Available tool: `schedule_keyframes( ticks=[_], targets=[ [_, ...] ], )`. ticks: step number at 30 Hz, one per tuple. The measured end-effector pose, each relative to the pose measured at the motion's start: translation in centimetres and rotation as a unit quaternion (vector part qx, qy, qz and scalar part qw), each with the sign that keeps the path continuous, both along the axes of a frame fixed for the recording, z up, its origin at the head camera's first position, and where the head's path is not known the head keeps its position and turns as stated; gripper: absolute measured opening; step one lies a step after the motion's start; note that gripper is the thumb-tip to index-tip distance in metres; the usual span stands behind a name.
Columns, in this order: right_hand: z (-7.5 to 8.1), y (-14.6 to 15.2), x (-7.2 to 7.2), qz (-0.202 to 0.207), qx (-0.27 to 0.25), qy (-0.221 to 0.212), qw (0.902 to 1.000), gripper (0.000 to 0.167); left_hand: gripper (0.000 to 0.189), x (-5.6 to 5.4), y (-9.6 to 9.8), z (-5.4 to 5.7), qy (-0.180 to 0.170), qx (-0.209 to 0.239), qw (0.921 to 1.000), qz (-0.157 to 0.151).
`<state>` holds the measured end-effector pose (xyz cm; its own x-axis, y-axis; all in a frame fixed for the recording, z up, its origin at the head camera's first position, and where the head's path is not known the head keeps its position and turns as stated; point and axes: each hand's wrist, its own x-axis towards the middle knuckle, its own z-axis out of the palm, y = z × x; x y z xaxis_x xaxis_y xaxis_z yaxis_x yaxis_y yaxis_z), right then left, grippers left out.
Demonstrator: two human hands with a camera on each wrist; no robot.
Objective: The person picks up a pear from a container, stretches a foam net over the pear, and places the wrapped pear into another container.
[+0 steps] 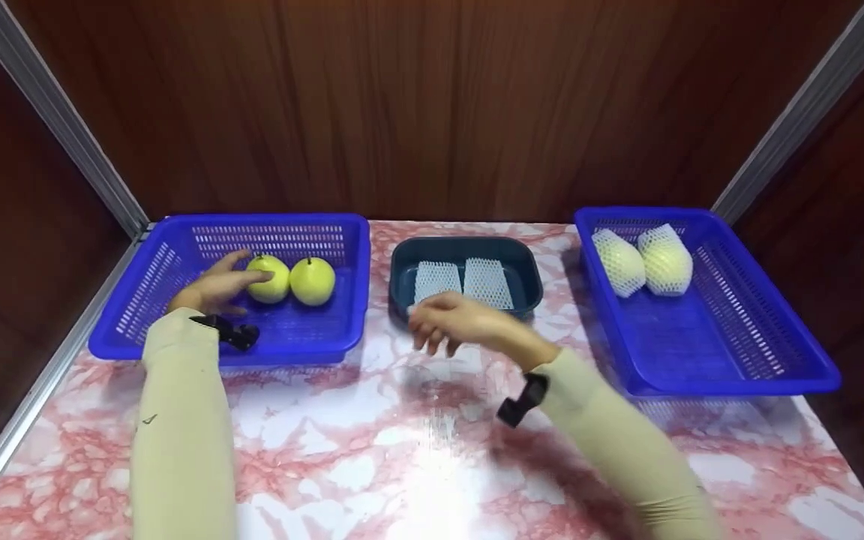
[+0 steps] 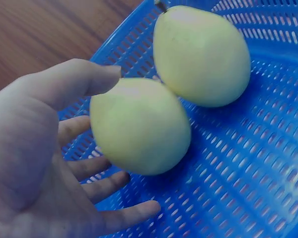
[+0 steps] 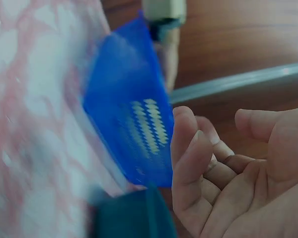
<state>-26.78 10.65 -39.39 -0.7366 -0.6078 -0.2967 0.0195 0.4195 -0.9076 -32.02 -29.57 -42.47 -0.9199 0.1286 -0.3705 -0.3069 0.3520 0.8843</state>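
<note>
Inside the left blue basket (image 1: pixel 282 352), two yellow-green pears (image 1: pixel 313 282) lie side by side, stems upward. My left hand (image 1: pixel 218 289) reaches over the basket's left part, fingers spread beside the nearer pear (image 2: pixel 141 129). In the left wrist view its thumb overlaps the top of that pear and the other fingers extend along its side. My right hand (image 1: pixel 458 319) hangs with loosely curled fingers and holds nothing, in front of a dark rectangular tub (image 1: pixel 531 281). Two flat white foam nets (image 1: pixel 486 283) lie in the tub.
At the right stands another blue basket (image 1: pixel 724 386), with two pears in white foam nets (image 1: pixel 666 262) at its back left. A wood-grain wall (image 1: pixel 469 112) rises behind, and metal-edged panels flank both sides. The tabletop (image 1: pixel 312 450) is red-and-white marbled.
</note>
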Motion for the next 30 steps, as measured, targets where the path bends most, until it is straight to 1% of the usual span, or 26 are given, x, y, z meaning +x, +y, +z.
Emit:
schedule_keyframes(
  ticks=[2,5,8,13,20,25,30],
  targets=[
    [-1.0,-1.0,0.1,0.007,0.0,-0.007,1.0,0.036,0.097,-0.1,0.3,0.0,-0.002,-0.012,0.9999,-0.003],
    [-2.1,-2.2,0.2,0.001,-0.004,-0.021,0.9998,0.038,0.102,-0.3,0.8,0.1,0.005,-0.03,0.9995,-0.006],
    [-2.9,-3.2,0.3,-0.011,-0.012,-0.034,0.9993,0.042,0.104,-0.6,1.3,0.2,0.014,-0.042,0.999,-0.005],
    [-3.7,-4.5,0.6,-0.021,-0.019,-0.048,0.9984,0.047,0.1,-0.7,1.9,0.2,0.02,-0.051,0.9985,0.005],
    [-4.5,-6.4,1.2,-0.024,-0.014,-0.044,0.9987,0.048,0.096,-0.8,2.1,-0.5,0.037,-0.032,0.9986,0.016],
    [-4.8,-7.5,1.7,-0.032,-0.024,-0.048,0.998,0.048,0.091,-0.9,2.3,-0.8,0.044,-0.051,0.9974,0.025],
    [-4.8,-8.0,1.9,-0.043,-0.058,-0.066,0.9952,0.043,0.091,-1.1,2.2,-0.8,0.041,-0.063,0.9969,0.023]
  ],
)
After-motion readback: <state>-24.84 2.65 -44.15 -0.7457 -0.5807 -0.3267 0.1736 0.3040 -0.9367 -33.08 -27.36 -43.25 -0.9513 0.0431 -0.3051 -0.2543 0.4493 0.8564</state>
